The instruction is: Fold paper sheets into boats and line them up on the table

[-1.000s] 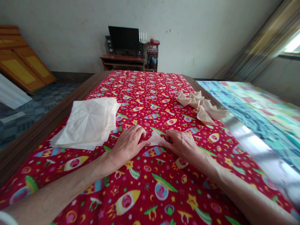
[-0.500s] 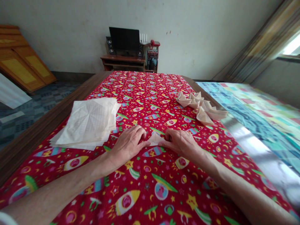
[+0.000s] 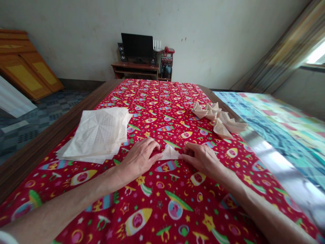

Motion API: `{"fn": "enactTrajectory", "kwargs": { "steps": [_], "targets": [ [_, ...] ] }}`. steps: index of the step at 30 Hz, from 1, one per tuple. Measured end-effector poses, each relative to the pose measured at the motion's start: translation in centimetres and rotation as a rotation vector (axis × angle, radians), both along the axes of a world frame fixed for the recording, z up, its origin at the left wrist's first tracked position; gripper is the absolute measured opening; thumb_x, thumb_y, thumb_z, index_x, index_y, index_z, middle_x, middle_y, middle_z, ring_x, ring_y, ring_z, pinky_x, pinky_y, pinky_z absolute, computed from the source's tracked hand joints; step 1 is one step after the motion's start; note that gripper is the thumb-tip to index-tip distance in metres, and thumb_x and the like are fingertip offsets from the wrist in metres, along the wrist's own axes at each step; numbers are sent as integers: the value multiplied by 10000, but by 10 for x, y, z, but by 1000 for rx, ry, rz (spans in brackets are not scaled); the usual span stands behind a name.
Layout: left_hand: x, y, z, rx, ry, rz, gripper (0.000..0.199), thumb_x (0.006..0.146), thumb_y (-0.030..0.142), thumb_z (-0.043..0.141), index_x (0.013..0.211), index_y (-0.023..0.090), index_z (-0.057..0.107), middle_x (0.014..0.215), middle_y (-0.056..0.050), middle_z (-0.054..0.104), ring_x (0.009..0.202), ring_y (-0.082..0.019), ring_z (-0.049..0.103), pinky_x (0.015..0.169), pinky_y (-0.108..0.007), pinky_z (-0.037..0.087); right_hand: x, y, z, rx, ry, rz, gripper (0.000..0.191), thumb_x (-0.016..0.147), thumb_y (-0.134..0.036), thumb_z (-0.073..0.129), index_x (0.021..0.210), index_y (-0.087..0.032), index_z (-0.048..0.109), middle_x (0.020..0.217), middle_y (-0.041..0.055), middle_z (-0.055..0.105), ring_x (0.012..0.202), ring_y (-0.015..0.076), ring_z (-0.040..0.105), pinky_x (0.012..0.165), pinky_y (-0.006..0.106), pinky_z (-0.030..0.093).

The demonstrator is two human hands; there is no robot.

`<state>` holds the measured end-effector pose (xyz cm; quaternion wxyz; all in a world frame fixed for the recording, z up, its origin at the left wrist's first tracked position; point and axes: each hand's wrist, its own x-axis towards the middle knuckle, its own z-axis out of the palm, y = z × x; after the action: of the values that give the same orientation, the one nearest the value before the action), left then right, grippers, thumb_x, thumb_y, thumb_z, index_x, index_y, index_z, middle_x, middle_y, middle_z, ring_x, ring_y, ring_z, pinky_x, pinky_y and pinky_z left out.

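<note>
A small folded paper (image 3: 169,153), whitish and roughly triangular, lies on the red patterned cloth between my hands. My left hand (image 3: 141,156) has its thumb and curled fingers on the paper's left corner. At the right corner, the thumb of my right hand (image 3: 201,157) touches the paper's tip, with the fingers curled above it. A stack of thin creased paper sheets (image 3: 98,132) rests to the left. Several folded paper shapes (image 3: 220,118) with pointed tips sit together at the right.
The red cloth (image 3: 162,203) covers a brown table (image 3: 83,113). Beyond it are a monitor (image 3: 137,45), speakers and a red telephone on a small desk (image 3: 135,66). A wooden cabinet (image 3: 27,67) stands far left. A bed with a patterned cover (image 3: 266,132) is at right.
My right hand has shifted slightly right, uncovering more of the folded paper's right side. The whole view has tilted slightly, so the background sits a little lower.
</note>
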<state>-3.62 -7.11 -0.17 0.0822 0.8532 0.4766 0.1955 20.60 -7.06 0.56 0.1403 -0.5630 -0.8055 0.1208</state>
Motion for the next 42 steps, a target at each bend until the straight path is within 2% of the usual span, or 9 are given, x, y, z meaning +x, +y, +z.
{"fn": "enactTrajectory", "kwargs": {
  "steps": [6, 10, 13, 17, 23, 27, 31, 37, 42],
  "targets": [
    [10, -10, 2, -4, 18, -40, 208, 873, 398, 525, 885, 190, 526, 913, -38, 551, 855, -199, 541, 761, -339, 441, -8, -8, -4, 124, 106, 187, 228, 874, -407, 541, 877, -187, 601, 800, 17, 615, 684, 124, 534, 619, 225, 358],
    [13, -11, 0, -43, -99, -6, 193, 795, 280, 625, 907, 205, 487, 867, -13, 574, 798, -180, 563, 720, -312, 454, -15, -5, -4, 49, 167, 101, 180, 865, -348, 550, 796, -190, 602, 738, -3, 621, 638, 116, 536, 596, 219, 359],
    [13, -8, -1, -72, -189, 7, 366, 747, 227, 663, 1053, 217, 462, 864, -2, 598, 781, -172, 586, 723, -306, 475, -17, -2, 0, -21, 220, 25, 175, 845, -334, 557, 760, -192, 613, 688, -14, 620, 610, 119, 536, 578, 221, 357],
    [14, -7, 0, -140, -271, 8, 543, 705, 200, 701, 1181, 223, 442, 975, -25, 641, 881, -193, 622, 797, -326, 494, -17, 1, 6, -63, 292, 24, 202, 844, -319, 524, 715, -180, 596, 629, -26, 587, 573, 111, 513, 552, 219, 345],
    [20, -8, 9, -329, -494, -37, 313, 766, 158, 614, 1073, 200, 567, 969, -15, 692, 882, -156, 654, 800, -264, 508, -18, -1, -1, -25, 230, 11, 213, 858, -332, 523, 717, -184, 583, 627, -21, 582, 567, 115, 518, 537, 222, 344],
    [22, -8, 10, -321, -510, 0, 236, 825, 198, 538, 1056, 188, 588, 922, -18, 702, 820, -151, 665, 748, -254, 519, -25, -11, -8, 232, 164, 46, 207, 894, -310, 497, 1031, -179, 581, 889, 60, 648, 776, 173, 587, 677, 266, 436],
    [21, -7, 7, -323, -527, 23, 241, 855, 243, 507, 1078, 184, 578, 879, -29, 699, 787, -157, 668, 715, -262, 535, -31, -17, -8, 439, 9, 265, 369, 928, -322, 455, 1238, -131, 511, 1101, 136, 615, 937, 232, 574, 807, 355, 464],
    [22, -8, 2, -445, -709, -85, 242, 844, 288, 545, 1061, 182, 561, 967, -40, 689, 863, -162, 671, 766, -260, 548, -32, -11, -13, 450, 42, 325, 338, 950, -303, 424, 1193, -105, 550, 1105, 149, 639, 957, 232, 601, 807, 366, 496],
    [21, -7, 2, -354, -633, -52, 250, 810, 270, 609, 1047, 191, 600, 951, -20, 683, 828, -152, 659, 744, -240, 526, -28, -10, -12, 347, 167, 374, 333, 917, -338, 507, 1190, -157, 564, 1101, 101, 660, 943, 218, 627, 805, 348, 503]
  ]
}}
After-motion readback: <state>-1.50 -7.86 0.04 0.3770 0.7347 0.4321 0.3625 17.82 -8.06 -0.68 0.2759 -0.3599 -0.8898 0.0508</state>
